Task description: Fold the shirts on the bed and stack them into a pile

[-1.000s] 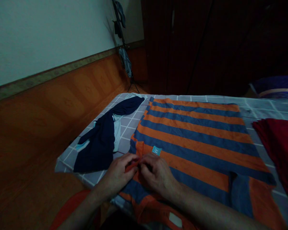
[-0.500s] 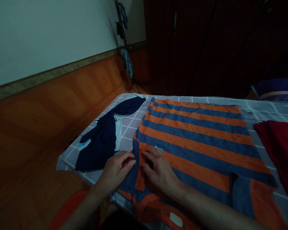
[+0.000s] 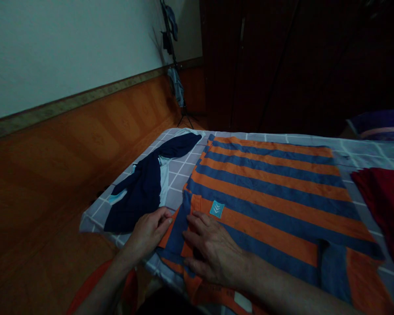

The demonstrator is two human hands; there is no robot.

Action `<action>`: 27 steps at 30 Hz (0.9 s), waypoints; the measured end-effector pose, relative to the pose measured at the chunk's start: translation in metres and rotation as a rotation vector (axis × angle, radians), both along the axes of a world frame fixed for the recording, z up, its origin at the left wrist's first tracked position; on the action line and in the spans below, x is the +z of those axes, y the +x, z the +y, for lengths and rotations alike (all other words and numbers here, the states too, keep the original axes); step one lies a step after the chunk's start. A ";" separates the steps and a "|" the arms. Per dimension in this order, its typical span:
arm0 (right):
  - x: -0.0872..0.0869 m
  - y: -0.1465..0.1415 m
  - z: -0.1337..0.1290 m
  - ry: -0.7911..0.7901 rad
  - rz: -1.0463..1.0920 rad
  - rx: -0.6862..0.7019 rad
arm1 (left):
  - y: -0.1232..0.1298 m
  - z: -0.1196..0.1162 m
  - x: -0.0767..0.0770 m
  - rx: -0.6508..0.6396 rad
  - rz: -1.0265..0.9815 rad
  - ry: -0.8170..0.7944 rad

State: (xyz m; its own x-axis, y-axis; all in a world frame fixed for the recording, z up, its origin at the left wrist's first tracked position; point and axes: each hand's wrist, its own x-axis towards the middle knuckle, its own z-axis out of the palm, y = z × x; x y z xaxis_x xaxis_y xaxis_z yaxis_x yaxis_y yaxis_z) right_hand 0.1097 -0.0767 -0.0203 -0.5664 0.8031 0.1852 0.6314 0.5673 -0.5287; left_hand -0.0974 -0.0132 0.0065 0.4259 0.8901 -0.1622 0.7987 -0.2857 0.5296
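Note:
An orange-and-blue striped shirt (image 3: 269, 197) lies flat on the bed, with a small teal badge (image 3: 216, 209) on it. A striped sleeve or flap (image 3: 180, 234) is folded over near its left edge. My right hand (image 3: 213, 251) presses flat on the shirt, fingers spread, just below the badge. My left hand (image 3: 149, 232) rests at the shirt's left edge, its fingertips against the folded flap. Neither hand visibly grips the cloth. The shirt's lower part runs out of view.
A navy-and-white garment (image 3: 141, 192) lies left of the shirt on the grey checked bedsheet (image 3: 180, 164). Red folded cloth (image 3: 384, 210) sits at the right. The bed's left edge drops to an orange wooden floor. A clothes stand (image 3: 175, 83) and dark wardrobe (image 3: 249, 65) stand behind.
My hands have moved apart and let go of the orange edge pinched a second ago. The flap now lies flat, my right hand pressing it, and the teal badge shows fully.

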 end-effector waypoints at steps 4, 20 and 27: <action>0.001 -0.001 0.000 0.002 -0.005 0.104 | -0.004 -0.006 -0.006 -0.014 0.080 0.016; 0.011 0.000 -0.003 -0.159 0.114 0.212 | -0.014 -0.012 -0.022 0.091 -0.041 0.075; 0.015 0.000 -0.002 -0.166 0.171 0.252 | -0.008 -0.019 -0.024 0.096 -0.038 0.118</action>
